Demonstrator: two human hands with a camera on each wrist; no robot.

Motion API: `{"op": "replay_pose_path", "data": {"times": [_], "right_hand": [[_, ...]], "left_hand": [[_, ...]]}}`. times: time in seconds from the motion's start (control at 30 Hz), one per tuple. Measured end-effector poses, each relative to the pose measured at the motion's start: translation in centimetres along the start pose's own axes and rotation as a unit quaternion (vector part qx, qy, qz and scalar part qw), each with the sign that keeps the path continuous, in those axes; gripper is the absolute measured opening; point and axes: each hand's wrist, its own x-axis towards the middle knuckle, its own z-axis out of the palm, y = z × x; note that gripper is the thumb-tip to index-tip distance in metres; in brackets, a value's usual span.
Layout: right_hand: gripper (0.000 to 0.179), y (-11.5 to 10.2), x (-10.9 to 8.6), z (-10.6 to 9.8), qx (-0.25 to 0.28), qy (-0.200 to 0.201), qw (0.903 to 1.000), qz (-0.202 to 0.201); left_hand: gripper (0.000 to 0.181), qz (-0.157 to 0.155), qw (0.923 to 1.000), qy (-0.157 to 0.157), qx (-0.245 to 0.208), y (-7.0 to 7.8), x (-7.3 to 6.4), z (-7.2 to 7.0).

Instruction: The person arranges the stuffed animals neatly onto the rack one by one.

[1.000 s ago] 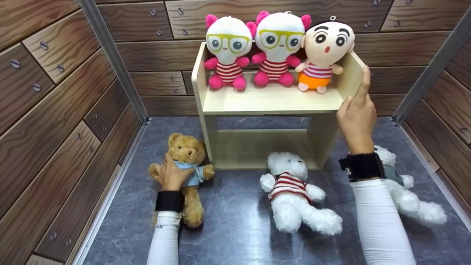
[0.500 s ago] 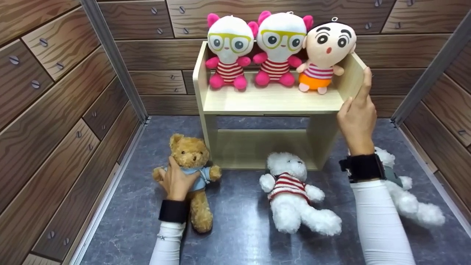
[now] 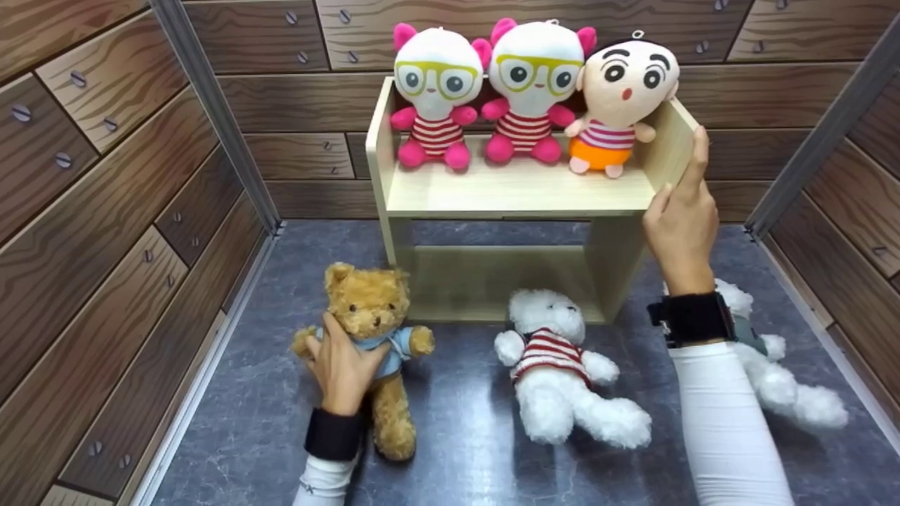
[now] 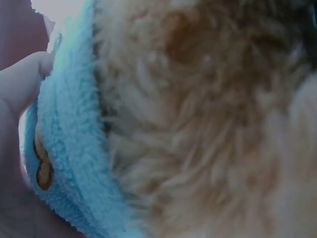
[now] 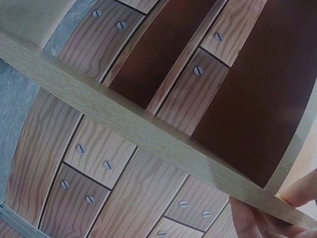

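My left hand (image 3: 344, 369) grips a brown teddy bear (image 3: 369, 302) round its body, left of the shelf's foot. In the left wrist view, its light blue shirt (image 4: 74, 124) lies against my thumb and its fur fills the picture. The bear is tilted, raised at the head; whether its feet touch the floor I cannot tell. My right hand (image 3: 682, 225) holds the right side panel of a pale wooden shelf (image 3: 517, 193), index finger stretched along the edge. In the right wrist view, thumb and fingers (image 5: 247, 218) pinch that panel (image 5: 124, 119) from both sides.
On the upper board sit two pink-and-white plush toys (image 3: 436, 137) (image 3: 524, 133) and a boy doll (image 3: 601, 144). A white bear in a striped shirt (image 3: 552, 355) lies before the shelf. Another white bear (image 3: 773, 379) lies right, partly behind my forearm. Wood-patterned walls (image 3: 133, 211) surround the floor.
My left hand has shifted the teddy bear to the right and toward me, and its head has come up. My right hand stays on the shelf panel.
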Motion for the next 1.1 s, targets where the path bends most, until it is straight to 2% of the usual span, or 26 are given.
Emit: {"op": "replay_pose_path", "data": {"times": [0.2, 0.5, 0.9, 1.1], "right_hand": [[0.075, 0.0, 0.0, 0.0, -0.002, -0.002, 1.0, 0.005], [0.076, -0.1, 0.0, 0.0, -0.002, -0.016, 0.9997, 0.017], [0.076, -0.1, 0.1, -0.2, -0.003, -0.01, 0.9998, 0.015], [0.075, -0.1, 0.1, -0.2, -0.004, -0.013, 0.9998, 0.016]], "left_hand": [[0.109, 0.04, 0.9987, 0.019, -0.023, 1.7, -1.3, 0.2], [0.101, 0.11, 0.9923, 0.035, -0.045, 3.7, -1.8, 1.5], [0.103, 0.133, 0.9867, 0.042, -0.084, 7.4, -1.5, 4.8], [0.113, 0.143, 0.9841, 0.049, -0.094, 9.1, -0.7, 6.8]]}}
